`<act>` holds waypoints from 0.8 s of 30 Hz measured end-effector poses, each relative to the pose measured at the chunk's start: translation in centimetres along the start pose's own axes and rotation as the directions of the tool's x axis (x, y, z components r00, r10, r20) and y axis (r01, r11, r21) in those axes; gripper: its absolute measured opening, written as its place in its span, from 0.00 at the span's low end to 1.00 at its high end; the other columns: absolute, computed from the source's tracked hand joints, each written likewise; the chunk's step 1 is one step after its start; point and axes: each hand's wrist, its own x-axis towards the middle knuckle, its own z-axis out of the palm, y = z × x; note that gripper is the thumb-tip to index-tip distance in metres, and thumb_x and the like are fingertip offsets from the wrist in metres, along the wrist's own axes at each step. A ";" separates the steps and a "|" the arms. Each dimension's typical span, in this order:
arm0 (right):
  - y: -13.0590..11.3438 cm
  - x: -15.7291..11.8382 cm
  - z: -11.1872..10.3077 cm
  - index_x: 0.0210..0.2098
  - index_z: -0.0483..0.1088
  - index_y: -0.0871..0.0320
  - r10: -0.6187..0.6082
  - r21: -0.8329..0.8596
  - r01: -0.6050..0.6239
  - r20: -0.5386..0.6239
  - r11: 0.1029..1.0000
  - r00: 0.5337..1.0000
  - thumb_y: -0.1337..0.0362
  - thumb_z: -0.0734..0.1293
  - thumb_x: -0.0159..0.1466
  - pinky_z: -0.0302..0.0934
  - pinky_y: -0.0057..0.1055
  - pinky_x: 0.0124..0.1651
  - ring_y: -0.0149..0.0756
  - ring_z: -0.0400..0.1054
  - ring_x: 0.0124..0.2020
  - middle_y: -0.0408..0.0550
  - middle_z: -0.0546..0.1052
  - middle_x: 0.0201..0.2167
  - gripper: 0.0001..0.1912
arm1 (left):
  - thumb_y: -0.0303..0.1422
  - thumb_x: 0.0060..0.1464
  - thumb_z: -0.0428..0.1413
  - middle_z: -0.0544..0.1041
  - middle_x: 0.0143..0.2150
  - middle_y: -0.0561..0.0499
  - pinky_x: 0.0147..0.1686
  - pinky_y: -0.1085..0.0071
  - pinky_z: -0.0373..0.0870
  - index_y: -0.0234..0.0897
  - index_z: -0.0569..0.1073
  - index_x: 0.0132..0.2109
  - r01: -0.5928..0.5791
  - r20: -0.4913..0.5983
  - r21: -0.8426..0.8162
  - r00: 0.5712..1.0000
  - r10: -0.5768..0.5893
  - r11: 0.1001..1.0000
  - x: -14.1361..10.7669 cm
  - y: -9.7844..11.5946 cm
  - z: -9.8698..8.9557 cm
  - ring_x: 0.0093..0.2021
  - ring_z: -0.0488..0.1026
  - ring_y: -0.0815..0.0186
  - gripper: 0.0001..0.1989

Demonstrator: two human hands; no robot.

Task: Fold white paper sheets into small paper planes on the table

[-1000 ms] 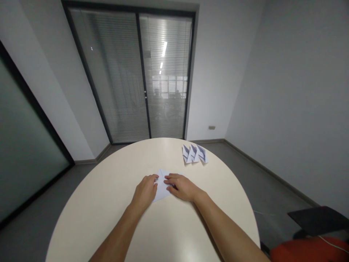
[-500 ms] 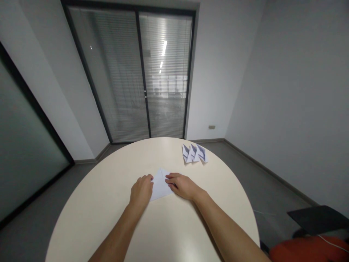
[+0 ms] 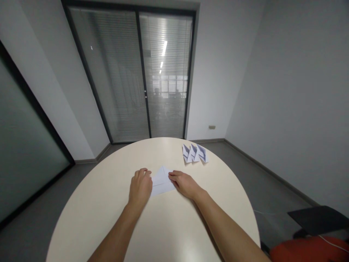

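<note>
A white folded paper with a peak at its far side and a crease line across it lies on the round cream table. At the paper's left edge is my left hand, its fingers curled and partly apart; whether they grip the paper is hard to tell. My right hand pinches the paper's right side between thumb and fingers. Three folded paper pieces stand in a row near the table's far right edge.
Beyond the table are glass doors with blinds and a white wall with a small outlet. At the lower right are a red seat and a black panel.
The paper has shifted slightly away from me and to the right, and a crease line now shows across it. My left fingers have lifted and spread a little; my right hand moved slightly right.
</note>
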 end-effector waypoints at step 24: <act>-1.0 0.0 1.0 0.72 0.47 0.74 0.206 -0.008 -0.208 0.168 0.978 0.964 0.51 0.52 0.74 0.40 0.51 0.74 0.55 0.38 0.75 0.69 0.46 0.73 0.38 | 0.47 0.69 0.41 0.49 0.76 0.45 0.69 0.37 0.42 0.44 0.57 0.73 -0.160 0.302 -0.115 0.934 0.188 0.980 -1.8 1.8 2.5 0.75 0.42 0.41 0.30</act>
